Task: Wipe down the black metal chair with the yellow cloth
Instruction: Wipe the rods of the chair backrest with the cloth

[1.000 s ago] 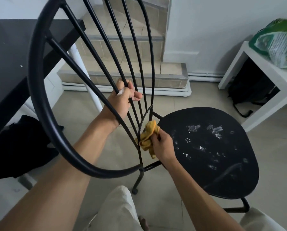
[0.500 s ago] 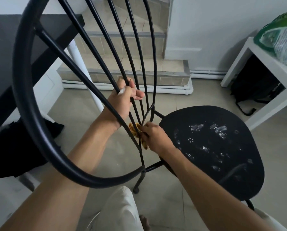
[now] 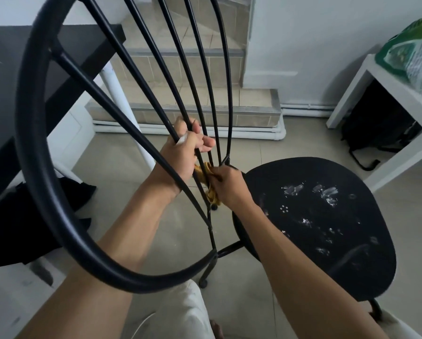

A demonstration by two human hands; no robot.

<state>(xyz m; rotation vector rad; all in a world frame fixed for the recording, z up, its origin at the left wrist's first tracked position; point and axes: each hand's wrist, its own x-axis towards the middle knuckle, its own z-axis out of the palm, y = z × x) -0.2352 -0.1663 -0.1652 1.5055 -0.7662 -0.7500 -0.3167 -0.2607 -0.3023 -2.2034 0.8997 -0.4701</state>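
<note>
My left hand [image 3: 180,155] is wrapped tight around the thin bars of the black metal chair [image 3: 28,133] — it holds the back. My right hand [image 3: 229,187] is closed on the yellow cloth [image 3: 211,192], bunched up and pressed on the bars low down, just beside the round seat [image 3: 315,253] — white smudges [image 3: 327,192] show there.

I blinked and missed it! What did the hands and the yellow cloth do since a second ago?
The right hand slid the yellow cloth along the thin bars of the chair, in toward the left hand, bunching it tighter. The left hand kept gripping the bars. White smudges remain on the seat.
</note>
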